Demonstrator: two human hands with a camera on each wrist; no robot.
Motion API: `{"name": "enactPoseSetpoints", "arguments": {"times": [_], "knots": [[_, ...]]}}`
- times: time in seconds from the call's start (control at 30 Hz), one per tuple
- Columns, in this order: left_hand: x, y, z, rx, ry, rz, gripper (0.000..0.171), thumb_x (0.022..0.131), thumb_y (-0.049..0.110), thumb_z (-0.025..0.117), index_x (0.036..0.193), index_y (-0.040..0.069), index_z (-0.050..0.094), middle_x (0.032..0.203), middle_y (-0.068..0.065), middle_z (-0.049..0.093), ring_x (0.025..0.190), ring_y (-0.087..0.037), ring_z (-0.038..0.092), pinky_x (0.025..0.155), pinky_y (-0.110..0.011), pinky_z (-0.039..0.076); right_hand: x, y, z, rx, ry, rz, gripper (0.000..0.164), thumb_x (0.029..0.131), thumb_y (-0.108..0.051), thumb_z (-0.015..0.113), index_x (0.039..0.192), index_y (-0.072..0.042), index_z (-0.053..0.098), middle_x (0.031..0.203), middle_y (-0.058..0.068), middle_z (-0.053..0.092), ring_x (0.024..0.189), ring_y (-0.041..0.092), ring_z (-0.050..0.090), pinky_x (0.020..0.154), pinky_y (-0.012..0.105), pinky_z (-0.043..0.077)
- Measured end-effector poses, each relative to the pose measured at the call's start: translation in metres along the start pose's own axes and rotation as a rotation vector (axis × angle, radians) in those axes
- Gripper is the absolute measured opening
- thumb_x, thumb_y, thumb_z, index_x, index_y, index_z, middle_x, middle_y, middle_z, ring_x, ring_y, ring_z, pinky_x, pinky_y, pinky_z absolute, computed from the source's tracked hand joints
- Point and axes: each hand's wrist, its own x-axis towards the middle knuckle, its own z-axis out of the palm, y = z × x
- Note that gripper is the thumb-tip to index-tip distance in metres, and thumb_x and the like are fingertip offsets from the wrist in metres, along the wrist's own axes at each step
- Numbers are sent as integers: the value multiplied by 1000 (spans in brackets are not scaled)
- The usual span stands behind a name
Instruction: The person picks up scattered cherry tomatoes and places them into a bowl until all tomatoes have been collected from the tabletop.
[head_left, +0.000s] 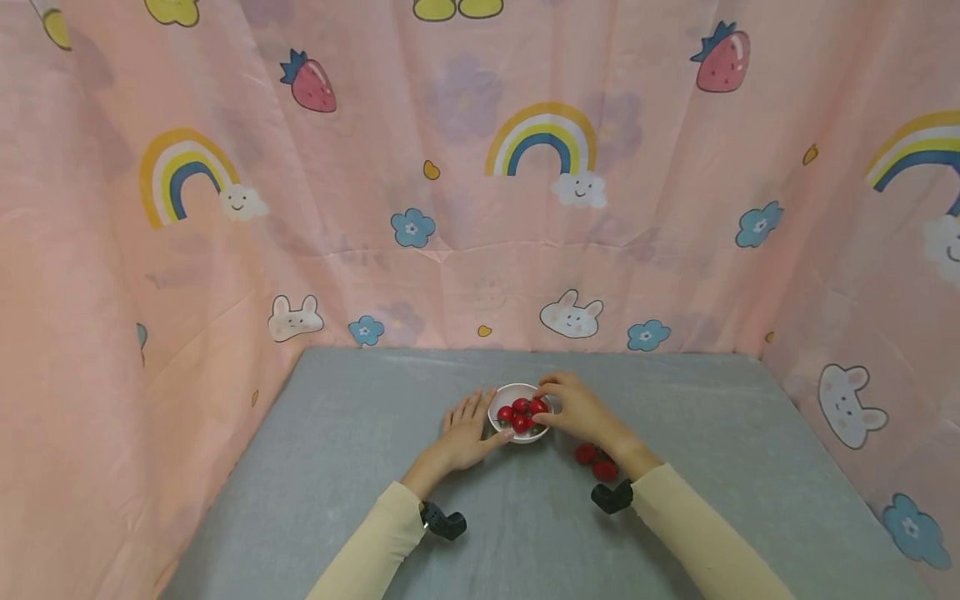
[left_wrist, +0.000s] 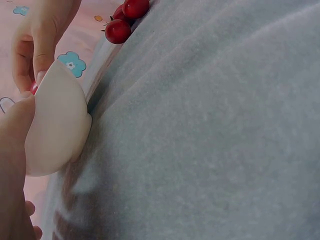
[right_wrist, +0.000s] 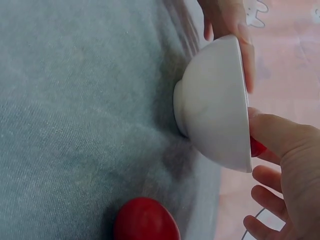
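Note:
A small white bowl (head_left: 513,439) with several red cherry tomatoes (head_left: 521,423) in it stands on the grey cloth. My left hand (head_left: 465,435) rests against its left side, fingers fairly straight, thumb at the near rim. At the right rim, my right hand (head_left: 581,411) pinches a cherry tomato (right_wrist: 257,147) between thumb and index finger; the bowl wall partly hides it in the right wrist view. Below the right forearm lie more cherry tomatoes (head_left: 604,471) on the cloth, and a cluster of them (left_wrist: 118,31) shows in the left wrist view.
A grey cloth (head_left: 360,442) covers the table. Pink printed curtains (head_left: 465,275) hang behind it and along both sides. Black wrist cameras (head_left: 446,523) sit on both wrists, close above the table.

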Motion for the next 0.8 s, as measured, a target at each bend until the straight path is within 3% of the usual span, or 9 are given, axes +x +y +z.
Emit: {"name": "enactPoseSetpoints", "arguments": {"times": [0.27,0.6,0.8], "knots": [[1,-1,1,4,-8,-1,86,94,68,44,161,28,7,167,-12,13,153,-38,15,119,-63,12,0,4,1,1,12,8,40,83,-34,80,115,-12,72,131,13,60,125,34,53,105,55,46],[-1,2,-2,13,9,7,87,94,69,44,161,25,10,167,-14,16,152,-40,18,118,-63,15,1,4,0,-8,34,-7,21,88,-27,75,104,-14,75,128,12,62,123,33,55,105,56,45],[-2,3,-3,16,9,8,86,94,69,45,160,26,10,167,-14,16,152,-40,18,117,-62,16,2,7,3,-36,34,-16,18,88,-27,76,102,-16,75,126,10,63,122,31,55,104,54,46]]}}
